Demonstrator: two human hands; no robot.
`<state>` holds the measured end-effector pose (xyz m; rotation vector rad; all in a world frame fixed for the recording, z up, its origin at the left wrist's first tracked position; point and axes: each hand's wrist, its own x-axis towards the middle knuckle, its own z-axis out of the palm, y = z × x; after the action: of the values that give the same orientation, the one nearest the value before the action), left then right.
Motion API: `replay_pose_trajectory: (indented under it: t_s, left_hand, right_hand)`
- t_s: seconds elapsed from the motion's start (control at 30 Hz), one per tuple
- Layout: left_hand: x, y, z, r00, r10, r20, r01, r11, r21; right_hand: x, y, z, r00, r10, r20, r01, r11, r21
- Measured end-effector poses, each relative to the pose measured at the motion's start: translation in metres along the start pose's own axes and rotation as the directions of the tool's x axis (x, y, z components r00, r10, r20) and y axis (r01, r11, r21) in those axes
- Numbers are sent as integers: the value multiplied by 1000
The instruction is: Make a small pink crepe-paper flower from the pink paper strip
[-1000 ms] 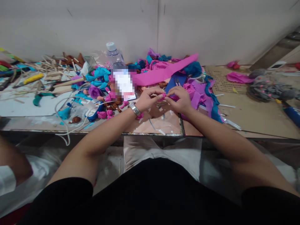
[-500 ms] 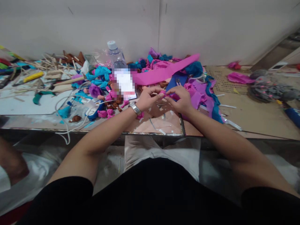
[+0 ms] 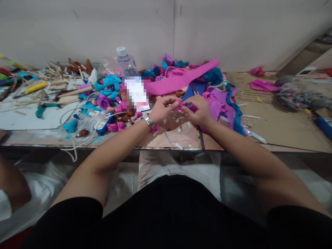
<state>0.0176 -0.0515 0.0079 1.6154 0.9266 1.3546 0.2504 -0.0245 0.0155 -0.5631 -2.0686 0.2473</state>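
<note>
Between my two hands is a small crumpled piece of bright pink crepe paper (image 3: 178, 105), pinched at its sides. My left hand (image 3: 164, 110), with a metal watch (image 3: 148, 121) at the wrist, grips it between thumb and fingers. On the other side my right hand (image 3: 198, 110) closes its fingertips on the same paper. Behind the hands lies a long pink crepe paper strip (image 3: 178, 82). Purple crepe paper (image 3: 217, 102) rests beside my right hand. A phone (image 3: 138, 92) with a lit, blurred screen stands near my left hand.
A plastic bottle (image 3: 126, 61) stands by the wall. To the left are a white cable (image 3: 74, 143), wooden sticks (image 3: 52, 73) and a yellow-handled tool (image 3: 36, 87). Cardboard (image 3: 277, 124) covers the right side. Another person's arm (image 3: 14, 185) shows at the lower left.
The pink paper between my fingertips shows a little more, and my fingers have shifted slightly on it. The view has moved slightly. Part of another person's hand now shows at the left edge.
</note>
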Motion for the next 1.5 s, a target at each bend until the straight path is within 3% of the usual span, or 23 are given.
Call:
replay_pose_trajectory:
  t_s: [0.23,0.4,0.8,0.97,1.07,1.17,1.5]
  left_hand:
    - [-3,4,3,998,-25,61,26,1000,-16]
    - [-4,5,5,998,-39,44,41,999,-35]
    - [-4,3,4,993,-14,116,15,1000,-7]
    - [-4,4,5,1000,-6,27,4,998,63]
    - [-4,4,3,999,-3,-52,9,994,107]
    - [-3,4,1,998,13,-65,-2,984,176]
    - [-4,12,4,996,40,-77,-20,969,244]
  right_hand:
    - [0,-4,-1,998,60,-3,-60,998,19]
    - [0,-4,-1,998,19,62,-22,999,39]
    - [2,-3,1,990,-2,139,-7,998,65]
    - [1,0,3,996,84,20,-85,989,119]
    - [1,1,3,977,208,-56,-196,966,167]
    - [1,1,4,956,273,-107,-246,946,212]
    - [0,-3,6,955,279,-99,-251,939,234]
